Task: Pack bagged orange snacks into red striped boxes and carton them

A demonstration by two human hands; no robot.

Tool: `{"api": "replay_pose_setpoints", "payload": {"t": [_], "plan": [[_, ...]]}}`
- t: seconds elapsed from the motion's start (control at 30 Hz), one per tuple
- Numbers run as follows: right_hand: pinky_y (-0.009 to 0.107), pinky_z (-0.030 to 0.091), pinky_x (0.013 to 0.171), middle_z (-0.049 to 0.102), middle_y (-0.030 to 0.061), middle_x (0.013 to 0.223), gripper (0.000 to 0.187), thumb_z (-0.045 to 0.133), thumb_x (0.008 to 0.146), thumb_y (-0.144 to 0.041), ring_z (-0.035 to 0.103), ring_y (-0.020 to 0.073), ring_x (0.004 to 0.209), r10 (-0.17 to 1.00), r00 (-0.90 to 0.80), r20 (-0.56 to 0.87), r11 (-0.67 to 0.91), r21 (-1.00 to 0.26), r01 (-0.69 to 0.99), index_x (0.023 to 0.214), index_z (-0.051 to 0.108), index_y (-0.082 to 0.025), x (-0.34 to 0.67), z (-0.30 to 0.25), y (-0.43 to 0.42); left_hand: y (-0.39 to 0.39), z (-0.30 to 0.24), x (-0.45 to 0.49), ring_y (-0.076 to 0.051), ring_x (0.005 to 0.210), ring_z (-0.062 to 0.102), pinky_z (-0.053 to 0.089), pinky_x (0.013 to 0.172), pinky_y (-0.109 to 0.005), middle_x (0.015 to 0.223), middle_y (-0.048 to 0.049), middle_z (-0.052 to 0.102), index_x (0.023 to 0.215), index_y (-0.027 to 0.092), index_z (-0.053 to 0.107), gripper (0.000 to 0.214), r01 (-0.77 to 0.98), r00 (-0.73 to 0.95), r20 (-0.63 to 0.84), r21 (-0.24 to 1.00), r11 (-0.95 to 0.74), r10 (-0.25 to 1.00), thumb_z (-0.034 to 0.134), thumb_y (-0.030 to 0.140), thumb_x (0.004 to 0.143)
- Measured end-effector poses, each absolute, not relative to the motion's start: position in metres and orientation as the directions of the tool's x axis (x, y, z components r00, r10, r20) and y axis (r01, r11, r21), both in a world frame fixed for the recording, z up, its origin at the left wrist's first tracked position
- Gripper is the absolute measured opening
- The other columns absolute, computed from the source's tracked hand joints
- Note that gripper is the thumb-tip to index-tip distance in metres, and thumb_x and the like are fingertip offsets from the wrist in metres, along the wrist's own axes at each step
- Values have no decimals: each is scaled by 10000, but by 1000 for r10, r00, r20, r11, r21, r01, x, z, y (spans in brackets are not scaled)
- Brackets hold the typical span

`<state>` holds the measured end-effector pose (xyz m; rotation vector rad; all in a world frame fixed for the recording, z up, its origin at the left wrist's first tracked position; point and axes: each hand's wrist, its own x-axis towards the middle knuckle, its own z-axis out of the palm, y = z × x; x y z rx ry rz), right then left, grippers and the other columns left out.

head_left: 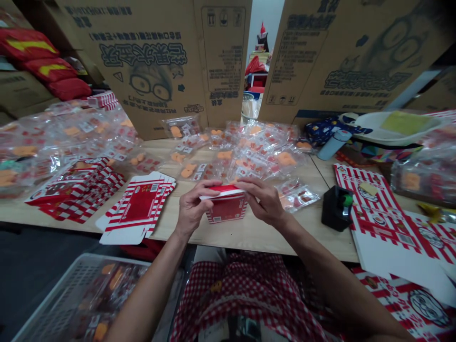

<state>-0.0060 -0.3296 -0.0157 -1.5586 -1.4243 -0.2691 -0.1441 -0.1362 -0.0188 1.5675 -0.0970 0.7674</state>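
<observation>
The left hand (195, 205) and right hand (263, 199) clasp opposite ends of the red-and-white box (228, 210) by the table's (288, 233) near edge, seemingly closing its top flap (225, 191), which likely wants even pressing next.

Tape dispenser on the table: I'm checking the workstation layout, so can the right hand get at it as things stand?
Probably yes: nothing tall stands between the right hand and the tape dispenser, only low clear packets. It would first have to leave the red-and-white box.
</observation>
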Motion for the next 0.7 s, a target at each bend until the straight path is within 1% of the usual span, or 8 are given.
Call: {"api": "replay_pose_setpoints", "payload": {"t": [0.07, 0.13, 0.23, 0.33, 0.4, 0.5, 0.6, 0.7], "plan": [[462, 516, 1035, 582, 135, 1422, 411, 485, 995, -159, 594, 261, 1279, 689, 126, 713, 202, -357, 912, 1383, 581, -253, 0, -16, -337, -138, -21, -145, -243, 1049, 692, 504, 954, -360, 1109, -94, 762, 796, 202, 771, 129, -452, 764, 504, 864, -224, 403, 769, 316, 855], [485, 508, 1046, 524, 159, 1481, 445, 494, 997, -178, 560, 283, 1322, 737, 50, 674, 236, -327, 915, 1436, 535, -238, 3, -14, -343, -139, -22, -146, -213, 983, 707, 517, 919, -329, 1073, -73, 771, 885, 203, 759, 93, -389, 755, 483, 874, -290, 444, 779, 285, 848], [463, 522, 999, 583, 158, 1368, 364, 472, 1023, -209, 598, 272, 1237, 780, 104, 617, 233, -441, 867, 1373, 570, -219, 2, -5, -345, -140, -21, -148, -202, 957, 712, 540, 869, -297, 1052, -59, 773, 1077, 211, 737, 276, -350, 752, 494, 860, -371, 436, 790, 337, 837], [420, 530, 952, 636, 107, 1229, 319, 507, 1027, -272, 627, 244, 1123, 836, 213, 506, 195, -636, 747, 1333, 594, -244, -3, 6, -344, -141, -19, -150, -208, 978, 712, 547, 877, -287, 1076, -64, 764, 1101, 200, 728, 366, -343, 765, 519, 829, -441, 382, 822, 386, 800], [436, 501, 1010, 628, 93, 1296, 406, 554, 1012, -326, 603, 259, 1191, 881, 234, 411, 163, -728, 666, 1415, 555, -279, -5, 13, -344, -145, -18, -150, -198, 934, 720, 560, 835, -274, 1057, -61, 760, 1088, 194, 717, 361, -326, 756, 520, 826, -460, 396, 823, 382, 798], [462, 461, 1057, 627, 86, 1353, 478, 575, 992, -329, 584, 275, 1240, 891, 255, 375, 127, -746, 654, 1468, 541, -310, -5, 16, -342, -153, -18, -147, -185, 914, 727, 573, 809, -268, 1046, -53, 761, 1200, 209, 665, 415, -308, 736, 489, 858, -412, 468, 796, 337, 828], [421, 498, 950, 726, 75, 1126, 381, 553, 975, -275, 659, 251, 1044, 857, 325, 400, 79, -725, 684, 1334, 680, -283, -2, 15, -338, -157, -17, -143, -161, 783, 714, 573, 727, -249, 908, -16, 761, 1349, 227, 582, 586, -304, 723, 444, 893, -333, 530, 806, 305, 812], [373, 491, 868, 744, 61, 1039, 323, 605, 919, -295, 655, 227, 928, 873, 354, 336, 60, -795, 604, 1200, 755, -236, 3, 18, -334, -155, -13, -141, -135, 651, 660, 536, 616, -217, 789, -1, 736, 1182, 194, 699, 428, -271, 737, 408, 909, -317, 539, 819, 320, 791]]}}
